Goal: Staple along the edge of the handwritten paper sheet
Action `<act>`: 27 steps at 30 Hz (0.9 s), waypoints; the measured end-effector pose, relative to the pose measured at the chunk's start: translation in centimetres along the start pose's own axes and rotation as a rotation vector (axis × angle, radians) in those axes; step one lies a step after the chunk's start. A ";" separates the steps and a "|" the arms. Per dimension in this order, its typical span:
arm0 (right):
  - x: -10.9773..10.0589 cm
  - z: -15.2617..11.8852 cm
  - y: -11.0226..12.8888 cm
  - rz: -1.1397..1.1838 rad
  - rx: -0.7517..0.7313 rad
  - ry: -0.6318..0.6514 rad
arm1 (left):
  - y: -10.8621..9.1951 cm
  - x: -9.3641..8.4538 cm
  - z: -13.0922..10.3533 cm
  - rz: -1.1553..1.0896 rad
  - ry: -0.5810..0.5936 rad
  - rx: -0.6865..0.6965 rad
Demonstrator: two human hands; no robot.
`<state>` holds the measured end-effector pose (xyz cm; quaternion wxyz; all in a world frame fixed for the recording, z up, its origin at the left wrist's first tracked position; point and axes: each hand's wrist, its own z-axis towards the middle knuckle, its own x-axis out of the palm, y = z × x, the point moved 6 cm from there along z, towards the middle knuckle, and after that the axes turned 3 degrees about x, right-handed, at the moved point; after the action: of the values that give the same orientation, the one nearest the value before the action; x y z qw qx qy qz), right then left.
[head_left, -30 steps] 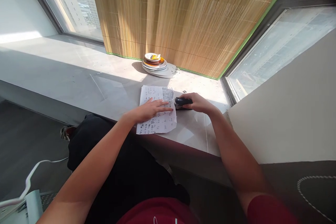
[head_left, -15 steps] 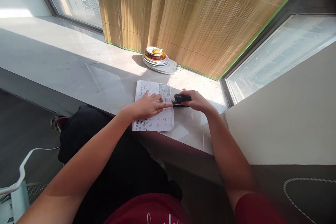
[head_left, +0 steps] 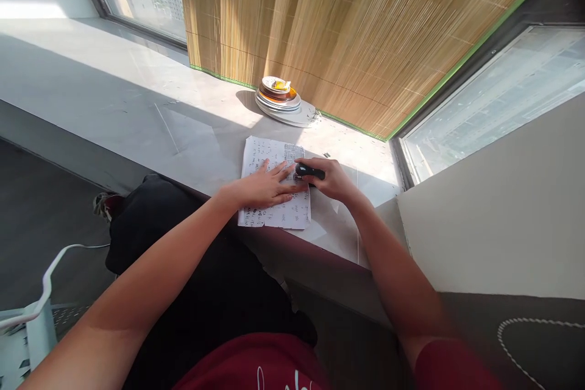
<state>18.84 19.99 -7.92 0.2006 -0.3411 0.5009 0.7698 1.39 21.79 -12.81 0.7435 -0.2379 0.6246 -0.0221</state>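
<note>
Sheets of white paper (head_left: 297,216) covered in handwriting lie near the front edge of the pale sill. My left hand (head_left: 264,186) rests flat on them with its fingers spread. A black stapler (head_left: 311,171) sits over the right edge of the paper, its front end close to my left fingertips. My right hand (head_left: 333,178) is wrapped round the stapler from the right. The stapler's lower part is mostly hidden by my right fingers.
A stack of plates (head_left: 278,100) with a small yellow item on top stands behind the paper. Small dark bits (head_left: 326,155) lie on the sill right of the paper. A bamboo blind (head_left: 320,24) hangs behind, and a wall (head_left: 493,207) rises at the right.
My right hand has moved the stapler left, from beside the paper onto its right edge. My left hand's fingers have spread wider on the paper. The view has shifted slightly.
</note>
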 end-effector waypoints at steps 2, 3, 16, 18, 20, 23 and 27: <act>0.4 0.0 0.2 -0.032 -0.010 0.012 | 0.0 0.1 0.0 -0.001 0.010 -0.007; 0.6 0.0 0.3 -0.056 -0.006 0.019 | 0.0 0.1 0.0 -0.002 0.012 -0.009; 1.0 0.0 0.9 -0.209 0.023 0.014 | 0.1 0.3 0.1 0.026 -0.005 -0.001; 1.0 0.0 1.1 -0.218 0.025 0.010 | 0.1 0.4 0.1 0.054 0.036 -0.009; 1.0 0.0 1.1 -0.232 0.030 0.006 | 0.0 0.4 0.0 0.074 0.070 -0.016; 1.0 0.0 1.1 -0.246 0.042 0.002 | -0.1 0.4 0.0 0.099 0.099 -0.023; 1.1 0.0 1.4 -0.261 0.064 0.011 | -0.2 0.3 0.0 0.105 0.103 -0.027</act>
<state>17.22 19.39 -7.83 0.3069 -0.4008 0.4776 0.7191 1.47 21.47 -13.05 0.7072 -0.2132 0.6740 0.0130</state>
